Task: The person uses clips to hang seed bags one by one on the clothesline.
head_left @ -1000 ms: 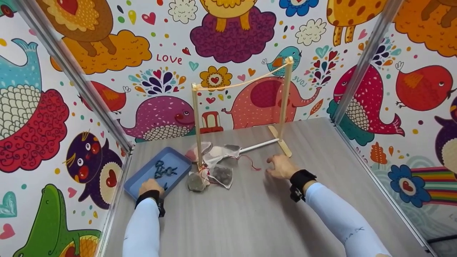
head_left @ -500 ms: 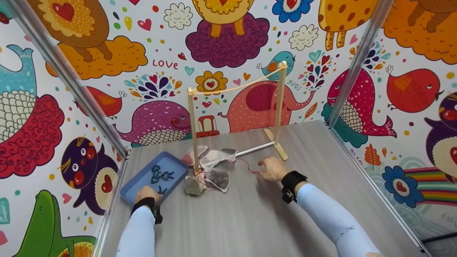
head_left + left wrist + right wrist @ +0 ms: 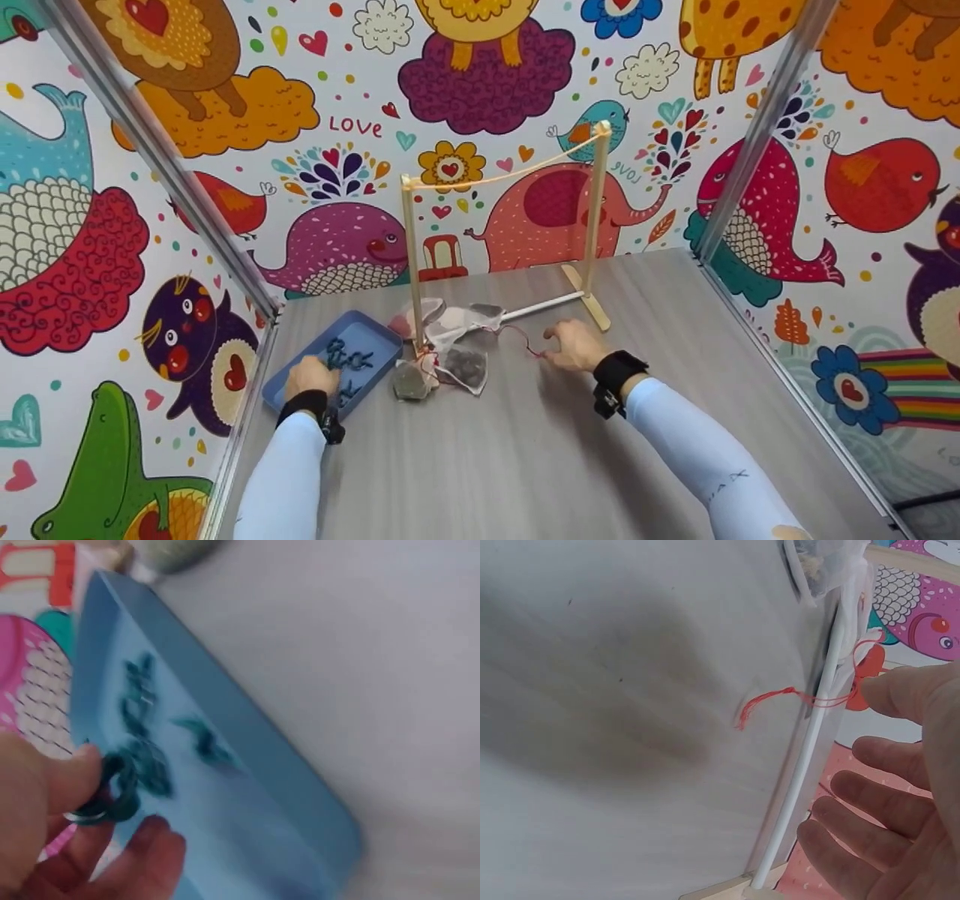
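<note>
Left wrist view: pinching green ring-shaped clip [image 3: 126, 804] in left hand [image 3: 311, 379] over blue tray [image 3: 217, 701], well left of loose, empty right hand [image 3: 577, 346], the one nearer red string [image 3: 754, 706] trailing rightward from sheer bags [image 3: 465, 367].

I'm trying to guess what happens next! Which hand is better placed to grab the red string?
Probably the right hand: its fingers are near the red string, holding nothing. The left hand is over the tray, pinching a green piece.

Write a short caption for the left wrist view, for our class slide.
Left hand holding a green piece over a blue tray with more pieces inside.
</note>
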`<state>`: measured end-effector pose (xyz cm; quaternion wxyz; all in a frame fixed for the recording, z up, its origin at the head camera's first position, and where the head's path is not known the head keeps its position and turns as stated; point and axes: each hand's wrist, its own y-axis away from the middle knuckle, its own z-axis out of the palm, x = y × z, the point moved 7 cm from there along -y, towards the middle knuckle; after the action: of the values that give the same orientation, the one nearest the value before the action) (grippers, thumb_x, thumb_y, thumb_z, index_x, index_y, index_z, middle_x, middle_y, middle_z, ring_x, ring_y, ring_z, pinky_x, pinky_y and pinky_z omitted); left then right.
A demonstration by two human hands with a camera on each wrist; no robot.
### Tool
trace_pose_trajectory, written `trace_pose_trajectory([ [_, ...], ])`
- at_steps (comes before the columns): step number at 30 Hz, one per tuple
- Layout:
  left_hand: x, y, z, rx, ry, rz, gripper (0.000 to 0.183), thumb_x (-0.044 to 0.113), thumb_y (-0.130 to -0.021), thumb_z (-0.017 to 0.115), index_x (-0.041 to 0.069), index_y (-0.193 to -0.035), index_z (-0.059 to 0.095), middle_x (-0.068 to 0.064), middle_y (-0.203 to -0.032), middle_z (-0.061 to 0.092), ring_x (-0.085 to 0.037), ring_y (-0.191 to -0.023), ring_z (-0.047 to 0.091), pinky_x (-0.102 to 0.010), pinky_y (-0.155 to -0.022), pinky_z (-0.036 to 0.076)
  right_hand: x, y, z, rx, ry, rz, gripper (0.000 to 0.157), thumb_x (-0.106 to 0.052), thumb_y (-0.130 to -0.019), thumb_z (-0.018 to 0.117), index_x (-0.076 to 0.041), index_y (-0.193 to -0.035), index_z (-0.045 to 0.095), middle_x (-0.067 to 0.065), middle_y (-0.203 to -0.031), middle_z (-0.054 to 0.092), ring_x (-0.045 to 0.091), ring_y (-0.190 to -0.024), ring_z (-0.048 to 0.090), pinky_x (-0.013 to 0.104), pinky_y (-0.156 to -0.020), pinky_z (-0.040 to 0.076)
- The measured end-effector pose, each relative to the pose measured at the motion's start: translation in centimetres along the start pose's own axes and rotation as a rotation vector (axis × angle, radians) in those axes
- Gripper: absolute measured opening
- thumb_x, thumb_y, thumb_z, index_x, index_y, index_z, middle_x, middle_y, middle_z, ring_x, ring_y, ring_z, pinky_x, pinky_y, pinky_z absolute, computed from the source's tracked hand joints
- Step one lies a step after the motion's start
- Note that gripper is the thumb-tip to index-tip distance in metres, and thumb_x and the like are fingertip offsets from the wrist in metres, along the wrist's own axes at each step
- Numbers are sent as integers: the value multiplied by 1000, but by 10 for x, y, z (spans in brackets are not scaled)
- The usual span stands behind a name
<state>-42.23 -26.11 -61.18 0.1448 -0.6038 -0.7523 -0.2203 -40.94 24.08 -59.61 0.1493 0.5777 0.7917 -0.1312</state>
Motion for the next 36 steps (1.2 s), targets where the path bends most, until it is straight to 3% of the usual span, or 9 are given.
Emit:
trace_pose_trajectory([
  [5, 49, -8, -5, 59, 70, 121, 45, 20, -108, 67, -9, -143, 69, -35, -144, 71, -55, -131, 71, -66, -111, 57, -11, -7, -9, 3, -24, -11, 41, -24, -98, 80, 3, -129, 80, 27, -128, 81, 45, -119, 77, 61, -105, 62],
  [12, 106, -5, -8, 108, 120, 229, 24, 21, -107, 73, 0, -114, 82, -22, -107, 83, -39, -94, 77, -52, -86, 61, -39, -19, -21, 69, -13, -118, 39, -24, -97, 80, 2, -126, 80, 23, -125, 83, 44, -119, 78, 60, -105, 62],
  [16, 133, 1, -7, 109, 147, 276, 21, 21, -105, 77, 1, -104, 83, -19, -100, 83, -35, -89, 74, -47, -80, 55, -56, -25, -26, 93, -35, -175, 35, -22, -100, 79, -2, -128, 81, 19, -125, 84, 40, -117, 79, 59, -103, 63],
  [18, 148, 4, -5, 96, 186, 306, 22, 20, -103, 79, 0, -109, 84, -20, -101, 84, -35, -91, 76, -46, -83, 58, -65, -29, -28, 79, -62, -187, 35, -21, -102, 78, -3, -132, 80, 18, -125, 84, 38, -115, 80, 57, -102, 64],
  [23, 184, 13, 6, -22, 280, 384, 22, 21, -103, 80, -1, -105, 84, -16, -95, 82, -24, -83, 70, -33, -78, 55, -89, -38, -33, 78, -97, -228, 37, -19, -103, 78, -2, -135, 77, 17, -126, 84, 35, -112, 81, 52, -100, 66],
  [26, 205, 21, 13, -123, 290, 432, 23, 24, -104, 79, 2, -103, 83, -9, -93, 78, -15, -80, 61, -26, -73, 47, -102, -43, -35, 83, -108, -252, 48, -22, -102, 81, -4, -145, 71, 17, -136, 81, 36, -120, 80, 52, -105, 65],
  [29, 224, 29, 22, -230, 293, 493, 26, 25, -106, 76, 2, -112, 83, -8, -96, 76, -13, -83, 61, -23, -74, 48, -114, -46, -35, 75, -108, -287, 62, -25, -101, 85, -5, -156, 63, 17, -146, 77, 38, -127, 78, 53, -109, 64],
  [33, 240, 38, 31, -333, 283, 567, 26, 23, -107, 72, 1, -116, 82, -7, -101, 70, -13, -91, 57, -24, -80, 46, -123, -46, -35, 98, -58, -358, 55, -20, -100, 86, -4, -150, 69, 17, -131, 81, 37, -117, 80, 51, -103, 66],
  [36, 243, 43, 36, -398, 306, 574, 24, 19, -107, 71, 0, -116, 81, -5, -98, 68, -12, -88, 55, -24, -77, 44, -125, -43, -35, 112, -46, -384, 50, -19, -98, 88, -5, -144, 73, 15, -123, 83, 35, -111, 81, 48, -98, 68],
])
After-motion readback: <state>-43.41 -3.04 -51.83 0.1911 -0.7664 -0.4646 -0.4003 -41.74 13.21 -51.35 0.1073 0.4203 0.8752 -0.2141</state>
